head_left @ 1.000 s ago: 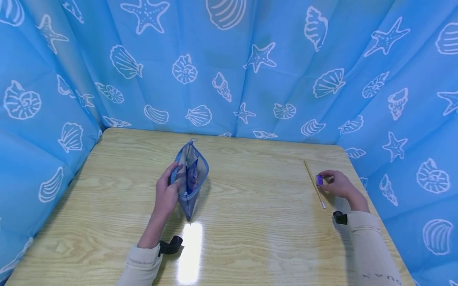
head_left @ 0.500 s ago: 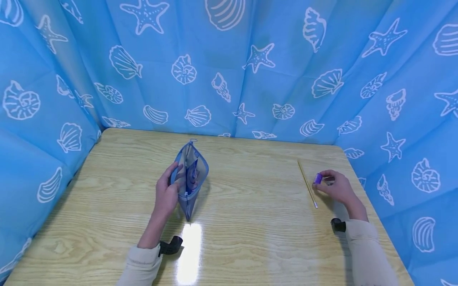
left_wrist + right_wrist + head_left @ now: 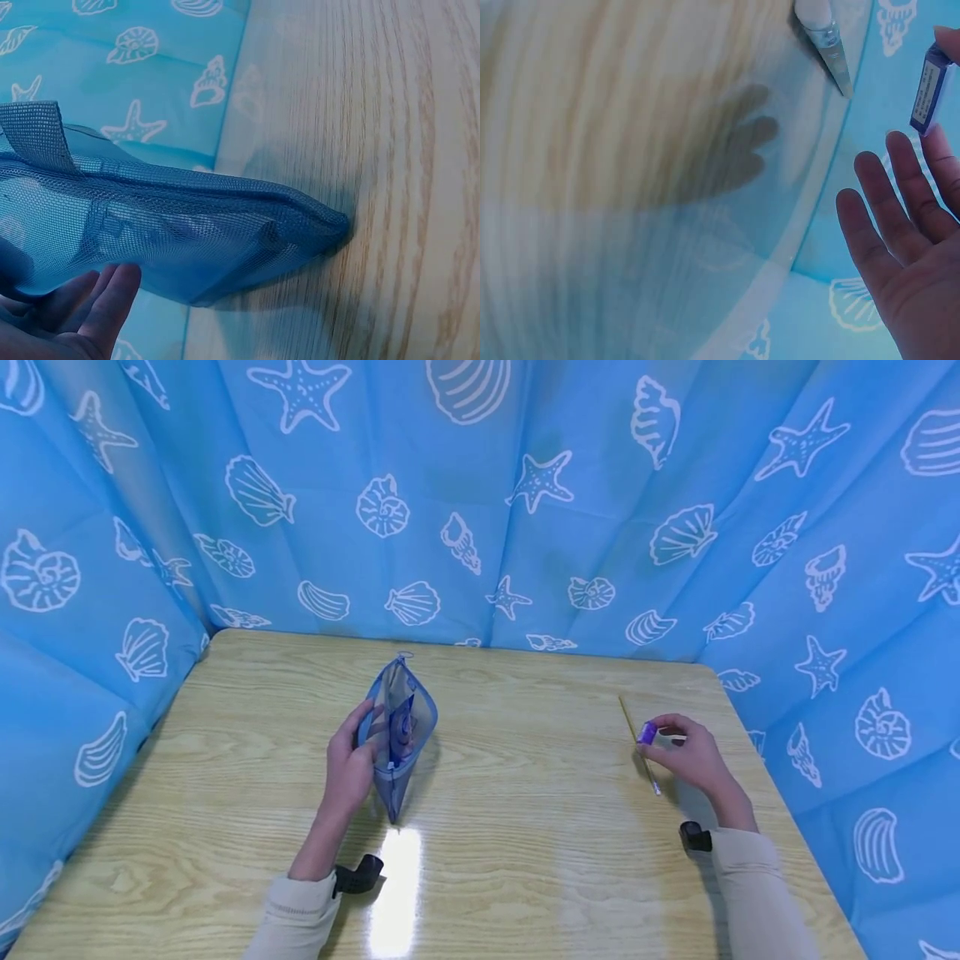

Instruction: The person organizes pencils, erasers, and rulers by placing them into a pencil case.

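My left hand (image 3: 351, 767) grips the near left wall of a blue mesh zipper pouch (image 3: 394, 793), its fingers reaching over the rim. The pouch stands upright with its mouth open. Inside it lies a dark blue item with a rounded part (image 3: 402, 727), its kind unclear. In the left wrist view the mesh pouch (image 3: 187, 225) fills the middle. On the right, my right hand (image 3: 696, 758) pinches a small purple block (image 3: 647, 732), held above the table. The right wrist view shows a white printed label on the block (image 3: 928, 90); the other fingers are spread.
A yellow pencil (image 3: 627, 715) with a white eraser end lies on the wooden table (image 3: 525, 810), partly beneath the purple block. A blue curtain (image 3: 450, 460) with white shell and starfish drawings borders the table at the back and both sides.
My right hand has lifted the purple block beside the pencil and carried it left, over the pencil. The pencil has shifted slightly left. My left hand and the pouch stay in place.
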Demonstrator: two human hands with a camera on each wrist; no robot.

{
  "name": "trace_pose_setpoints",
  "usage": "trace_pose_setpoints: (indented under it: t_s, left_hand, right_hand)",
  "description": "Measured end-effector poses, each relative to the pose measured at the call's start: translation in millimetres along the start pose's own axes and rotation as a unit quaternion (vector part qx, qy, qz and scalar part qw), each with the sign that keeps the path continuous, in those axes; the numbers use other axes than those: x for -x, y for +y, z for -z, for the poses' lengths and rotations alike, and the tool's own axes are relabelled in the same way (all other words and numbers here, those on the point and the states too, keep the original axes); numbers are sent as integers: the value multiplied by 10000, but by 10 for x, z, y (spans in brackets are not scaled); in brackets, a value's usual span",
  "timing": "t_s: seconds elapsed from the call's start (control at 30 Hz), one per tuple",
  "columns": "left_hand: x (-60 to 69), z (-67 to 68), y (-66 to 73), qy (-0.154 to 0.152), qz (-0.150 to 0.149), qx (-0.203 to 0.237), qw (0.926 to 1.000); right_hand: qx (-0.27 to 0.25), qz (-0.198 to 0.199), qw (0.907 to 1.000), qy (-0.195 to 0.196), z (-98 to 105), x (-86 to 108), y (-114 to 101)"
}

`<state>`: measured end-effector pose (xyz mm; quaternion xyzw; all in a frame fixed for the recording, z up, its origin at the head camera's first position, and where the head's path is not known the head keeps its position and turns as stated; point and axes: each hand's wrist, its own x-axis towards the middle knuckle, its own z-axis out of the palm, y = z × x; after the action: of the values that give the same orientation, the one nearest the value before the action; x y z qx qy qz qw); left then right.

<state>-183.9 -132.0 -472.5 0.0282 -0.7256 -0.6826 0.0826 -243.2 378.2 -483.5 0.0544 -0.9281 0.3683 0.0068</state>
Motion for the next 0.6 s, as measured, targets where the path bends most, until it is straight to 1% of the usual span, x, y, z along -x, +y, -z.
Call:
trace_pose_setpoints:
  t_s: [0.13, 0.3, 0.4, 0.5, 0.6]
  left_hand:
    - [4, 7, -9, -23, 20, -3, 10000]
    - [3, 0, -9, -35, 64, 16, 10000]
    - [6, -5, -9, -59, 88, -17, 9999]
    - [11, -5, -18, -57, 77, 3, 10000]
    - [14, -5, -27, -26, 55, 55, 10000]
  right_hand:
    - [-104, 126, 9999, -48, -73, -16, -49]
    - [-92, 228, 9996, -168, -134, -13, -131]
    - [-76, 299, 9994, -164, -169, -11, -174]
    - [-74, 324, 9993, -186, -205, -1, -227]
    - [-134, 312, 9990, -291, -250, 9, -287]
